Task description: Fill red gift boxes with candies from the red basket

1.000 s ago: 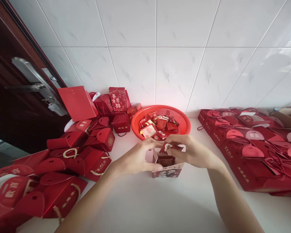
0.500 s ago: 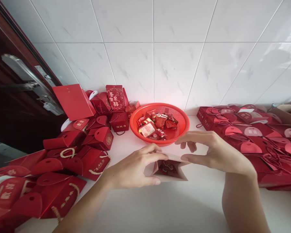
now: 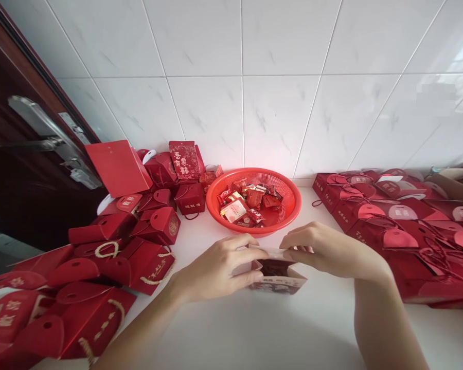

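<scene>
A small open-topped paper candy box (image 3: 281, 285), pale with dark print on its near side, stands in front of me; its inside is dark. My left hand (image 3: 226, 267) grips it at the left, fingers along the back edge and thumb at the near left corner. With thumb and fingertips, my right hand (image 3: 320, 249) pinches the back top edge of the same box. Just beyond both hands sits a red plastic basket (image 3: 254, 230) with several wrapped sweets (image 3: 254, 198) in it.
Closed red gift boxes (image 3: 154, 264), some with rope handles, are heaped at the left. More red boxes (image 3: 405, 239) stand in rows at the right. A white tiled wall (image 3: 278, 118) rises behind the white tabletop (image 3: 231, 334). A dark door (image 3: 19, 169) is at the far left.
My right hand has come down and left from above the box and closed on its back edge. The box has tipped, so its printed near side now shows.
</scene>
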`<state>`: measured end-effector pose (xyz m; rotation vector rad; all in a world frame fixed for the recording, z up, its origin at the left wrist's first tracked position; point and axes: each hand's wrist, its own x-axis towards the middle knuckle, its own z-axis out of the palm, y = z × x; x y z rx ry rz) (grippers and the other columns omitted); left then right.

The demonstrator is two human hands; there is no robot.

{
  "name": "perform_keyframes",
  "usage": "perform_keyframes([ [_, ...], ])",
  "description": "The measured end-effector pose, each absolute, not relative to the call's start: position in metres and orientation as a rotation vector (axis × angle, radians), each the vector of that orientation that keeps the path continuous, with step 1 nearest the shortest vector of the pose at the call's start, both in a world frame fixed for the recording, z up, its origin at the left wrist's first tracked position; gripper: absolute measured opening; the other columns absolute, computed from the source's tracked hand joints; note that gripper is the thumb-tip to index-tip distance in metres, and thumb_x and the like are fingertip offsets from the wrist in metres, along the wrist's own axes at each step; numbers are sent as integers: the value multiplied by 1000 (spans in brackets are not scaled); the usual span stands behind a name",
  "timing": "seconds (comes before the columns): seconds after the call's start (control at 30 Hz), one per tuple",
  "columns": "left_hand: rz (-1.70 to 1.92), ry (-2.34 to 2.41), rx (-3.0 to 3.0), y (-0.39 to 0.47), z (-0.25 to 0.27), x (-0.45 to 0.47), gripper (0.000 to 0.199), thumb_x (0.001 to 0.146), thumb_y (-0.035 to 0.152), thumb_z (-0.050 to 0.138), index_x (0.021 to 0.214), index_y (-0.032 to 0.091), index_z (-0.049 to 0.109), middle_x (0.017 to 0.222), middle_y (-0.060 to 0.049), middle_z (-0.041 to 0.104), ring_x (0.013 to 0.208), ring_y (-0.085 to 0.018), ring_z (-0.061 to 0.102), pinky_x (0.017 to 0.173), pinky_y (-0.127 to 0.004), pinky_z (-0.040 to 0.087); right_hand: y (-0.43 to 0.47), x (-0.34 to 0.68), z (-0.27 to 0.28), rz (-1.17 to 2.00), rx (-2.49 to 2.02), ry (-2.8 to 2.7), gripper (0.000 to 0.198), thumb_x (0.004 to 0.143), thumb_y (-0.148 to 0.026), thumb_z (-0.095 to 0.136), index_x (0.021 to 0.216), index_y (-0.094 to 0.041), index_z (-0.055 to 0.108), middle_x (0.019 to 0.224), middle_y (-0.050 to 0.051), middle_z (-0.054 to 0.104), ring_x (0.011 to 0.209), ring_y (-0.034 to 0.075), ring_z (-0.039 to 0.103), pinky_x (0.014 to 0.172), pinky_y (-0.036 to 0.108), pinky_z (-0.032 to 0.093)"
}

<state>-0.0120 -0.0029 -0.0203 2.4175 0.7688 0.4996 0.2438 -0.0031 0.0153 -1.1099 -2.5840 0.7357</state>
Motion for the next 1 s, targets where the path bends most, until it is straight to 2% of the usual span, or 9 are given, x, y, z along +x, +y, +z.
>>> perform_keyframes([
  [0.1, 563, 687, 2355, 5, -19, -12, 30, 96, 36, 60, 123, 26, 71, 116, -8, 66, 108, -21, 63, 94, -31, 52, -2, 245, 14, 739, -1172, -2600, 22, 95, -16, 54, 81, -15, 71, 73, 4, 70, 63, 13, 57, 60, 25, 40],
  [0.27, 781, 845, 2272, 65, -10, -10, 31, 96, 41, 55, 106, 19, 74, 111, -9, 72, 110, -23, 63, 99, -36, 51, 0, 246, 9, 675, -1181, -2622, 23, 95, -21, 53, 81, -17, 70, 74, 5, 68, 65, 15, 57, 59, 26, 39],
  [0.37, 482, 1143, 2269, 124, -9, 1, 33, 90, 39, 58, 112, 18, 71, 118, -8, 72, 108, -24, 65, 96, -32, 50, -1, 244, 8, 656, -1180, -2620, 20, 95, -23, 54, 82, -18, 68, 74, 4, 67, 66, 16, 56, 59, 26, 39],
  [0.47, -121, 1488, 2262, 174, -15, 23, 21, 83, 34, 63, 90, 16, 72, 98, -10, 75, 97, -29, 69, 85, -33, 51, -3, 241, 10, 640, -1227, -2651, 17, 93, -20, 56, 79, -18, 65, 73, 3, 65, 65, 15, 53, 59, 26, 37],
  [0.53, -192, 1550, 2244, 194, -21, 40, 20, 78, 33, 69, 82, 14, 71, 92, -14, 75, 96, -33, 69, 81, -34, 51, -4, 239, 13, 646, -1279, -2692, 17, 92, -16, 56, 76, -18, 61, 72, 2, 63, 62, 13, 49, 58, 26, 35],
  [0.6, -176, 1556, 2230, 202, -28, 58, 22, 76, 32, 71, 90, 15, 71, 98, -15, 75, 100, -34, 68, 80, -34, 51, -4, 237, 15, 639, -1317, -2719, 17, 90, -14, 55, 74, -18, 58, 72, 1, 60, 60, 13, 46, 57, 27, 33],
  [0.77, -135, 1273, 2155, 203, -38, 87, 33, 90, 28, 56, 119, 18, 68, 109, -8, 76, 93, -21, 71, 75, -26, 54, -5, 236, 17, 627, -1311, -2750, 18, 88, -11, 55, 72, -19, 54, 72, 0, 59, 62, 14, 47, 56, 27, 30],
  [0.83, -16, 1162, 2150, 207, -38, 89, 36, 90, 23, 52, 123, 19, 67, 110, -4, 76, 92, -16, 71, 75, -22, 53, -4, 236, 16, 627, -1309, -2764, 18, 88, -12, 56, 72, -19, 53, 73, 1, 60, 63, 14, 49, 55, 27, 29],
  [1.0, 179, 1313, 2228, 218, -38, 75, 20, 78, 20, 62, 90, 16, 78, 78, 4, 75, 75, -13, 65, 73, -19, 49, -5, 237, 16, 601, -1334, -2790, 15, 89, -13, 55, 75, -19, 55, 76, 2, 63, 65, 15, 51, 56, 27, 28],
])
